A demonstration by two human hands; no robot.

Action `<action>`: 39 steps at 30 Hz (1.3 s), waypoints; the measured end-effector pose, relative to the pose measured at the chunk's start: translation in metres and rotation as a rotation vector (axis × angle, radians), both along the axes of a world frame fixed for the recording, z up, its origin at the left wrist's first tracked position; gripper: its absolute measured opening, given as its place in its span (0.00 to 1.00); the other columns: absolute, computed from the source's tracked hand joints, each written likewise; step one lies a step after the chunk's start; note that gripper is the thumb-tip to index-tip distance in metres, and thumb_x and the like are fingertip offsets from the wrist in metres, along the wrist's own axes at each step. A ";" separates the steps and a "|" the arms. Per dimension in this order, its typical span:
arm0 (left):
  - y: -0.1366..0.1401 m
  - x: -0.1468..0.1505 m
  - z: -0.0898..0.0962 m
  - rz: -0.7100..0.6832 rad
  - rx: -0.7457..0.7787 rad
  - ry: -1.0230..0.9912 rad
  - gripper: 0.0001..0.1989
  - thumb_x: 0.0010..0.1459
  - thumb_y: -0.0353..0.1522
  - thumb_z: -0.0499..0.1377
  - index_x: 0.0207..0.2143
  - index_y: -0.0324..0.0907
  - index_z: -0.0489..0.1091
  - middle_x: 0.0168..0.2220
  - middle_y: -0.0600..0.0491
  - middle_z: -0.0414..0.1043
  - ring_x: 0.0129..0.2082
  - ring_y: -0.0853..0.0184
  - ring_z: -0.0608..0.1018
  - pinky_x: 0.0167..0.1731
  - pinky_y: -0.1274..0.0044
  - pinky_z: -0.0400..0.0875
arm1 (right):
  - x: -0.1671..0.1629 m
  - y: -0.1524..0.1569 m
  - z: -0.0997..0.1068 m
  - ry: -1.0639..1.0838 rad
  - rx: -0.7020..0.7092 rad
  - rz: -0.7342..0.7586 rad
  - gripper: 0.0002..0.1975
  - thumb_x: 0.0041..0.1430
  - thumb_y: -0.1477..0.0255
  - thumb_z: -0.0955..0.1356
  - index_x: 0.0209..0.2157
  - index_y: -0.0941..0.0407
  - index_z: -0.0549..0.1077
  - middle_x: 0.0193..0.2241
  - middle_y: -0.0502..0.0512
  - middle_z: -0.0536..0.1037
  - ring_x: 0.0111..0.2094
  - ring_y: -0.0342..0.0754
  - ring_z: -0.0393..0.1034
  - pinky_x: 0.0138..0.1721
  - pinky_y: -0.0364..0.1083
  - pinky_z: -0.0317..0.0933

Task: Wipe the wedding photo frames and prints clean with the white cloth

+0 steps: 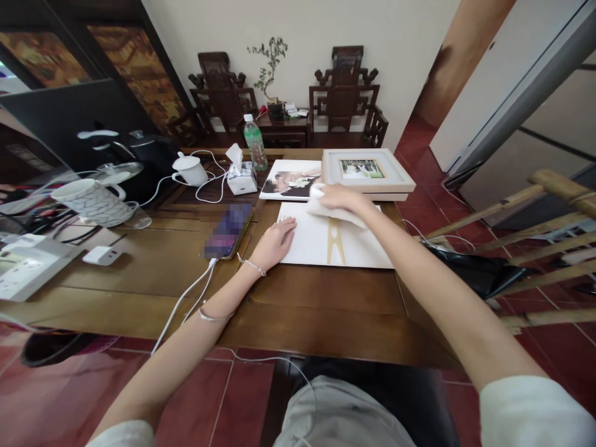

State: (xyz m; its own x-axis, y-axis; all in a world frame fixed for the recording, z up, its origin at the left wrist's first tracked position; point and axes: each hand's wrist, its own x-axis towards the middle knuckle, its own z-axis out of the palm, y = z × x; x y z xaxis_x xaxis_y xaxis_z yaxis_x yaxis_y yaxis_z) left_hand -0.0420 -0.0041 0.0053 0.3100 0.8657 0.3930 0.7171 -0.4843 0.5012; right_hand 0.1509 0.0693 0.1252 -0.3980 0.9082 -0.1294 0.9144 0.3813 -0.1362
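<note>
A white board [302, 239] lies flat on the table before me, with a yellowish A-shaped piece [335, 242] on its face. My left hand [274, 241] rests on the board's left edge, fingers stretched out and flat. In my right hand [342, 197] is a crumpled white tissue [319, 197], pressed on the board's far part. Whether it is paper or cloth is hard to tell. Behind the board lie a photo print [293, 180], partly blurred, and a white picture frame [391, 167] with a small photo, stacked on another frame.
To the left are a phone [228, 231] on a charging cable, a tissue box [242, 180], a green-labelled bottle [255, 143], a lidded white cup [190, 169], a patterned mug [93, 202] and a power strip [32, 267]. A wooden rack [540, 239] stands at the right.
</note>
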 end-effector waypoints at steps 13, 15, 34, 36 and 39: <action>-0.001 0.001 0.002 -0.009 0.017 0.003 0.17 0.62 0.30 0.50 0.48 0.35 0.72 0.55 0.41 0.70 0.58 0.56 0.70 0.60 0.61 0.61 | 0.118 -0.129 -0.023 -0.009 0.027 0.129 0.10 0.48 0.82 0.59 0.29 0.56 0.68 0.31 0.59 0.74 0.36 0.52 0.68 0.37 0.46 0.56; 0.000 0.001 0.002 -0.006 0.028 0.015 0.17 0.62 0.30 0.50 0.48 0.35 0.72 0.55 0.41 0.70 0.58 0.56 0.70 0.60 0.61 0.61 | 0.121 -0.149 -0.022 0.000 0.001 0.201 0.10 0.47 0.83 0.59 0.27 0.55 0.67 0.30 0.58 0.74 0.36 0.52 0.68 0.38 0.45 0.56; 0.000 -0.003 0.003 -0.021 0.033 0.022 0.16 0.62 0.31 0.50 0.48 0.35 0.72 0.55 0.41 0.70 0.58 0.56 0.70 0.60 0.61 0.62 | 0.100 -0.016 -0.020 0.018 0.034 0.042 0.13 0.50 0.78 0.59 0.37 0.59 0.70 0.42 0.65 0.76 0.40 0.56 0.69 0.36 0.47 0.57; 0.000 -0.002 0.002 -0.021 0.034 0.026 0.17 0.62 0.30 0.50 0.48 0.34 0.71 0.55 0.40 0.70 0.58 0.56 0.70 0.60 0.61 0.62 | 0.102 -0.033 -0.022 -0.003 0.038 0.071 0.11 0.50 0.78 0.59 0.34 0.59 0.70 0.40 0.65 0.76 0.39 0.55 0.69 0.35 0.46 0.56; 0.000 -0.002 0.002 -0.024 0.037 0.030 0.17 0.62 0.30 0.50 0.49 0.34 0.71 0.55 0.41 0.70 0.58 0.56 0.70 0.60 0.61 0.62 | 0.106 -0.076 -0.022 -0.036 0.036 0.132 0.10 0.50 0.79 0.59 0.31 0.58 0.69 0.36 0.63 0.76 0.38 0.54 0.69 0.36 0.46 0.56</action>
State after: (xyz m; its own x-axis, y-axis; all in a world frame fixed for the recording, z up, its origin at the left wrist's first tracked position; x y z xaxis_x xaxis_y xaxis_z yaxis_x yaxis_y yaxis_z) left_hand -0.0441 -0.0042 0.0071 0.3422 0.8431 0.4148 0.7195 -0.5190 0.4614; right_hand 0.2570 -0.0062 0.1031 -0.5096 0.8528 -0.1138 0.8602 0.5023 -0.0878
